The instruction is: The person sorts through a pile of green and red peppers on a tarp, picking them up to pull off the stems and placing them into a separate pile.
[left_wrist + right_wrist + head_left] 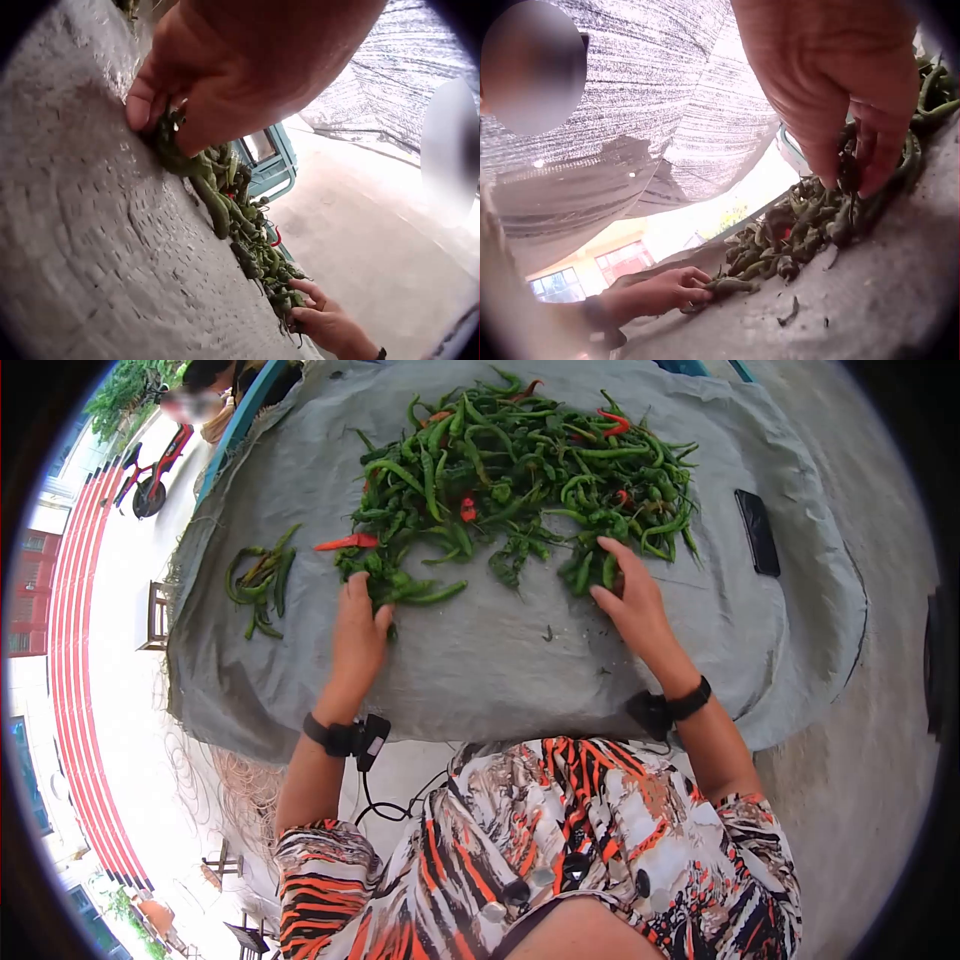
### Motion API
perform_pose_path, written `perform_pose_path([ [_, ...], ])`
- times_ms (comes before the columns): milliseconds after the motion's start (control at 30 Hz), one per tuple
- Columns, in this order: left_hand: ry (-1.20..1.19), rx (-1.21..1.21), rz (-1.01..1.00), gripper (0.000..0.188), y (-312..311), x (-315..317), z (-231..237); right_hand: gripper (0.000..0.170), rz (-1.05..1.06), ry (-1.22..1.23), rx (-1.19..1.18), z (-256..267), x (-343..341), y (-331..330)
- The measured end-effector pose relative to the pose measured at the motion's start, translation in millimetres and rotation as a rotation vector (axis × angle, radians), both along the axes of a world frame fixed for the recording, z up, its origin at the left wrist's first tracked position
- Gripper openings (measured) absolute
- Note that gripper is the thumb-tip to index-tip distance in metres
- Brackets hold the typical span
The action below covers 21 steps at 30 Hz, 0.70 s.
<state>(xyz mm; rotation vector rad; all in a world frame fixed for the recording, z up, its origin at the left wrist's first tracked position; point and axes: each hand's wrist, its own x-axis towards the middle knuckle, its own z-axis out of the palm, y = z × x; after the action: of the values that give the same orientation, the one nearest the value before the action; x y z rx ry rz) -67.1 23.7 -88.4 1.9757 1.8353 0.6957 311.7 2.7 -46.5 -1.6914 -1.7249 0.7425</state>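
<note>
Head view down onto peppers (520,470)

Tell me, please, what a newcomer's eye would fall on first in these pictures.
Most likely the large heap of green peppers, spread across the far middle of the grey sheet, with a bright red pepper standing out at its near left edge. After that, probably the boldly patterned orange, black and white shirt at the bottom of the head view, and the dark phone lying on the sheet, right of the heap.
</note>
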Motion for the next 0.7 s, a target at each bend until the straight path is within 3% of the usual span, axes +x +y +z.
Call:
perform_pose_path([
  [133,-0.288,0.059,0.153,0.050,32.5,5.6,12.8,0.062,0.020,0.086,-0.052,34.8,-18.8,20.3],
  [167,-0.370,0.106,0.177,0.041,31.8,10.9,24.2,0.056,0.094,-0.035,-0.046,42.5,-14.8,22.6],
  [267,-0.552,0.110,0.165,0.034,23.9,14.1,34.0,0.046,0.155,-0.057,0.014,48.2,3.1,22.1],
  [367,-0.686,-0.053,0.144,0.023,4.0,18.7,58.0,0.039,0.086,0.073,-0.195,69.1,7.5,21.6],
  [567,-1.033,-0.513,-0.068,0.019,-11.4,39.8,41.4,0.036,0.089,0.168,0.130,80.9,7.4,51.3],
  [700,-1.282,-0.749,-0.020,0.018,-15.3,69.2,37.1,0.037,0.061,0.001,0.477,79.4,6.0,80.6],
])
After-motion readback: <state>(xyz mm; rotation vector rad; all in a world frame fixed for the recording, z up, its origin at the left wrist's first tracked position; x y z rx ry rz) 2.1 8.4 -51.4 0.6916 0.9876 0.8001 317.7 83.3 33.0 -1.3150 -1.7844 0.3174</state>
